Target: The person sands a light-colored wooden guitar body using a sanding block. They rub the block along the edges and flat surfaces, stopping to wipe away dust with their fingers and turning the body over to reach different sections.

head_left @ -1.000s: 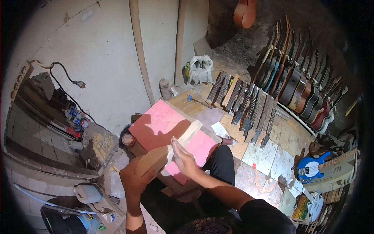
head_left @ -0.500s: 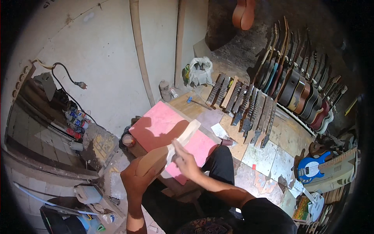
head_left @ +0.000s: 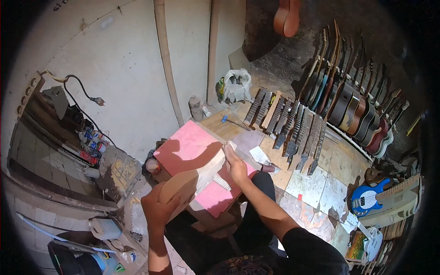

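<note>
From afar I see pale tan wood (head_left: 182, 183), a pink board (head_left: 189, 137), a blue-and-white guitar (head_left: 369, 199), a white bag (head_left: 240, 90), a black sleeve (head_left: 314, 251)

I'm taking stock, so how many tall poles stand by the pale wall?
2: the left pole, behind the pink surface; the right pole, near the white sack.

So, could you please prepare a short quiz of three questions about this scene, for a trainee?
1. True or false: the left hand and the right hand both touch the pale wooden piece.

2. Multiple choice: what colour is the board that shows on both sides of the wooden piece?
A. Green
B. Pink
C. Black

3. Open: where in the picture is the bright blue guitar?

Key:
1. True.
2. B.
3. Toward the right edge, away from the board.
</note>
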`<state>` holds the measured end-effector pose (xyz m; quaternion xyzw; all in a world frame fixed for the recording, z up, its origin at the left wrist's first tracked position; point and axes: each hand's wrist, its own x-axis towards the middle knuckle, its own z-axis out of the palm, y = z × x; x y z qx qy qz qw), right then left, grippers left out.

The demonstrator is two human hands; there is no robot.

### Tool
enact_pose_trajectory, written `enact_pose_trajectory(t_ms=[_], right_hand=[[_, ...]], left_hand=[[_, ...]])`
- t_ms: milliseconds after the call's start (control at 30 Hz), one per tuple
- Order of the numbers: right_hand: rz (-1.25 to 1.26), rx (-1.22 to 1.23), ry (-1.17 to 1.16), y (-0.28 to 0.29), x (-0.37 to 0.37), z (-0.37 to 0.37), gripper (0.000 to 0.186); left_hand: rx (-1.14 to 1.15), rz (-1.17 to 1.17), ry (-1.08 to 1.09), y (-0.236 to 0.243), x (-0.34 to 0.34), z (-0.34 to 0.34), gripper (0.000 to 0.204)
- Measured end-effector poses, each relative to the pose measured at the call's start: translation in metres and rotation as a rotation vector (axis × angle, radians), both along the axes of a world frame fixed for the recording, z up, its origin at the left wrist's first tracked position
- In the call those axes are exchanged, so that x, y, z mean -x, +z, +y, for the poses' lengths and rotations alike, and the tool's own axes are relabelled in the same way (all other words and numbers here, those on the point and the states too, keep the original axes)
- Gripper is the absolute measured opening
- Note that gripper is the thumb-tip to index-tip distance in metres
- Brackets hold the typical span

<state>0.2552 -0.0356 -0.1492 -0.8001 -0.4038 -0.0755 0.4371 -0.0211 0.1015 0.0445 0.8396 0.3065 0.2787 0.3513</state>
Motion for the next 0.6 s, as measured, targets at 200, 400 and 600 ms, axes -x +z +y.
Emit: enact_pose_trajectory(t_ms=[200,400,600], right_hand=[[0.164,-0.04,0.192,0.008,0.064,0.007,0.075],[0.588,-0.266,0.489,0.089,0.119,0.005,0.074],[0.112,-0.137,0.266,0.008,0.064,0.012,0.068]], left_hand=[[0.026,0.023,0.03,0.001,0.0,0.0,0.046],[0.051,0.012,0.048,0.003,-0.001,0.002,0.046],[0.028,0.043,0.029,0.0,0.007,0.011,0.05]])
